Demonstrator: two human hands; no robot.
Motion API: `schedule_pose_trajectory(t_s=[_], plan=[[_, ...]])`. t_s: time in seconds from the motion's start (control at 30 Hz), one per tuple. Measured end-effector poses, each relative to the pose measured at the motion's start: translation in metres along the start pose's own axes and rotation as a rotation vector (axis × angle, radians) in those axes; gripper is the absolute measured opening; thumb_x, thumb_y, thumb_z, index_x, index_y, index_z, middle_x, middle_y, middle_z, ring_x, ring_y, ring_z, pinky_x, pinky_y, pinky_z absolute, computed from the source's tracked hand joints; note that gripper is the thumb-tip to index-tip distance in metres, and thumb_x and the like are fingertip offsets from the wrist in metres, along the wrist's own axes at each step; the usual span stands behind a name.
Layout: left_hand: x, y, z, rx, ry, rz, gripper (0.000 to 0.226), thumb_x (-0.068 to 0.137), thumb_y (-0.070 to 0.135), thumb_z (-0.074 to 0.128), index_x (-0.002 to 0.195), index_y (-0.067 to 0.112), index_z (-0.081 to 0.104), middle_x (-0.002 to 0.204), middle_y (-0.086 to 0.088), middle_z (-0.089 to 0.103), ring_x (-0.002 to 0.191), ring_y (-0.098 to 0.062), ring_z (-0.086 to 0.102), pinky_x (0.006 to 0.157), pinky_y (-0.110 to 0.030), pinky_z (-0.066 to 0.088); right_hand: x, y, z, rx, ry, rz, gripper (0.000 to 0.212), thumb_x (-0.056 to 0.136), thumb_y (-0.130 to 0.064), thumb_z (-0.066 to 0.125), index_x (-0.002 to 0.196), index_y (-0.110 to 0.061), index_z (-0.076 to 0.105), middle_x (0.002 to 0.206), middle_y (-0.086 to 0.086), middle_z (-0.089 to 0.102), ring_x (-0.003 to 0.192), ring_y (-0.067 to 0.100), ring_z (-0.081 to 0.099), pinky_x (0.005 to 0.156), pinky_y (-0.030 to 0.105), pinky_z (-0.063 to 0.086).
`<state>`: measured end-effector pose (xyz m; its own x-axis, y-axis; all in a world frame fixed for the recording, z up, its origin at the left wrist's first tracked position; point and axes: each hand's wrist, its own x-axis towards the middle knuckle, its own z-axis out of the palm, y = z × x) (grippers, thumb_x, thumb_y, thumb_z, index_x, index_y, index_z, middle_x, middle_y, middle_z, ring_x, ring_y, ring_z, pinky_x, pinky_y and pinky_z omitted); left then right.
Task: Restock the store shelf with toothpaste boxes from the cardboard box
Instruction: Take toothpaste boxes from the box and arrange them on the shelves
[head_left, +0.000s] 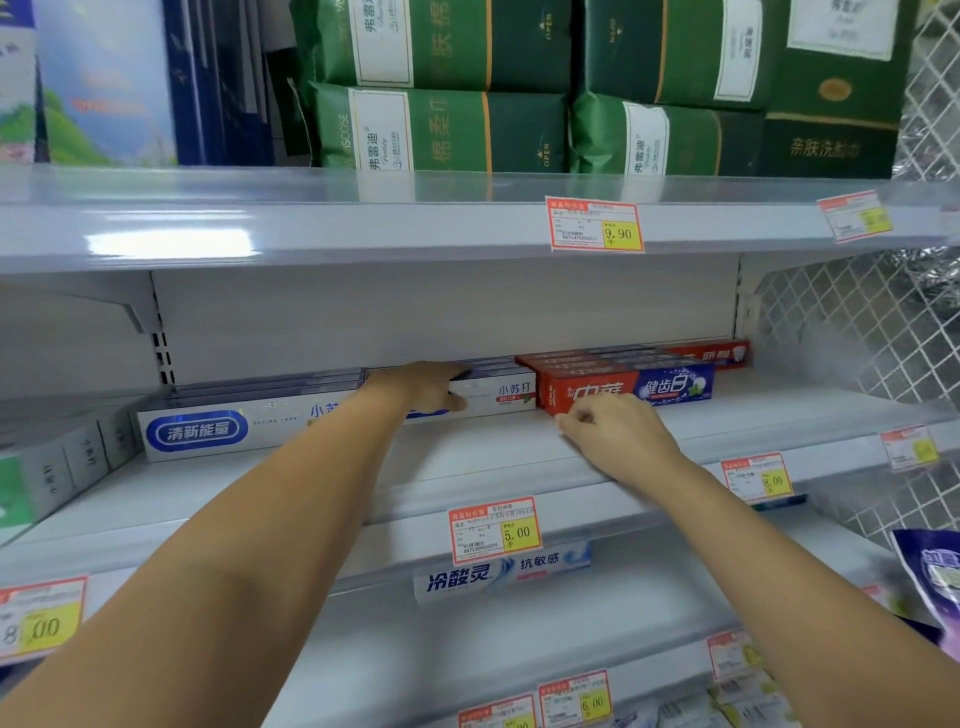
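On the middle shelf (467, 457) lie rows of toothpaste boxes. A white and blue box (208, 431) lies at the left front, and a second white box (498, 395) lies to its right. My left hand (426, 387) grips that second white box, fingers over its top and thumb on its front face. Right of it sits a red and blue toothpaste box (628, 389) with more red boxes behind it. My right hand (613, 431) touches the lower left corner of the front red box with curled fingers. No cardboard box is in view.
Green tissue packs (441, 124) fill the shelf above. Price tags (595, 224) (496, 530) hang on the shelf edges. Another toothpaste box (498, 569) lies on the shelf below. Grey-green boxes (62, 467) stand at the far left; wire mesh (857, 332) closes the right side.
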<state>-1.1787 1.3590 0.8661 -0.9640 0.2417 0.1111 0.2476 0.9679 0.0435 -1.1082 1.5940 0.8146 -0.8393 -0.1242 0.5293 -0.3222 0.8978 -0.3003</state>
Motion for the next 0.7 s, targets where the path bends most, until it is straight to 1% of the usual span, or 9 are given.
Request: schedule_pose_trajectory(t_s=[0.07,0.2,0.3,0.4,0.5,0.63,0.67,0.7], plan=[[0.0,-0.001,-0.001,0.009,-0.007,-0.008,0.06,0.097,0.034,0.049,0.15,0.024,0.023,0.148,-0.002,0.039,0.13,-0.027,0.041,0.104,-0.033,0.033,0.0,0.0,0.001,-0.001,0.003,-0.002,0.033,0.095,-0.04,0.046,0.089,-0.018,0.069,0.09,0.002,0.07,0.082,0.021,0.061,0.076,0.032,0.051],[-0.001,0.0,-0.001,0.018,-0.003,-0.013,0.06,0.097,0.028,0.05,0.15,0.02,0.023,0.149,-0.004,0.037,0.13,-0.027,0.04,0.103,-0.029,0.032,0.001,0.001,0.001,0.01,-0.001,0.003,0.032,0.094,-0.039,0.047,0.09,-0.018,0.07,0.088,0.001,0.07,0.08,0.019,0.061,0.075,0.031,0.05],[-0.002,-0.001,-0.001,0.012,0.006,-0.019,0.064,0.097,0.028,0.05,0.151,0.022,0.018,0.152,-0.003,0.033,0.133,-0.027,0.037,0.104,-0.03,0.03,0.001,0.001,0.002,0.011,0.003,-0.001,0.032,0.095,-0.039,0.046,0.089,-0.017,0.069,0.087,0.0,0.07,0.078,0.019,0.061,0.074,0.03,0.049],[-0.001,-0.002,-0.001,0.018,0.012,-0.009,0.062,0.096,0.029,0.051,0.151,0.024,0.021,0.149,-0.002,0.038,0.129,-0.027,0.041,0.1,-0.03,0.033,0.002,0.003,0.003,0.003,0.005,-0.003,0.032,0.094,-0.04,0.046,0.085,-0.018,0.068,0.085,-0.001,0.069,0.078,0.018,0.061,0.074,0.031,0.05],[0.001,-0.003,-0.001,0.001,0.012,0.005,0.059,0.096,0.028,0.051,0.149,0.025,0.026,0.144,-0.002,0.044,0.124,-0.027,0.046,0.095,-0.03,0.034,0.003,0.005,0.005,0.001,0.005,-0.004,0.029,0.094,-0.039,0.047,0.08,-0.021,0.064,0.084,-0.001,0.069,0.075,0.017,0.06,0.07,0.028,0.047],[-0.001,-0.001,0.003,-0.009,0.013,-0.009,0.052,0.094,0.025,0.051,0.143,0.027,0.034,0.135,-0.003,0.052,0.112,-0.025,0.051,0.094,-0.034,0.041,0.002,0.004,0.005,0.022,0.02,0.014,0.029,0.093,-0.038,0.048,0.088,-0.019,0.069,0.087,-0.001,0.07,0.078,0.017,0.061,0.07,0.028,0.047],[-0.004,0.002,0.001,-0.001,0.009,-0.022,0.053,0.093,0.024,0.051,0.143,0.027,0.034,0.134,-0.004,0.053,0.11,-0.025,0.051,0.094,-0.034,0.042,0.002,0.004,0.004,0.035,0.029,0.014,0.028,0.094,-0.037,0.048,0.09,-0.018,0.069,0.089,-0.001,0.07,0.079,0.018,0.061,0.07,0.029,0.048],[-0.008,0.008,-0.003,0.012,0.0,-0.041,0.057,0.092,0.023,0.051,0.145,0.026,0.03,0.136,-0.007,0.051,0.113,-0.027,0.051,0.094,-0.034,0.041,0.001,0.003,0.002,0.057,0.042,0.015,0.027,0.094,-0.038,0.049,0.092,-0.018,0.068,0.089,-0.002,0.069,0.08,0.018,0.06,0.07,0.029,0.048]])
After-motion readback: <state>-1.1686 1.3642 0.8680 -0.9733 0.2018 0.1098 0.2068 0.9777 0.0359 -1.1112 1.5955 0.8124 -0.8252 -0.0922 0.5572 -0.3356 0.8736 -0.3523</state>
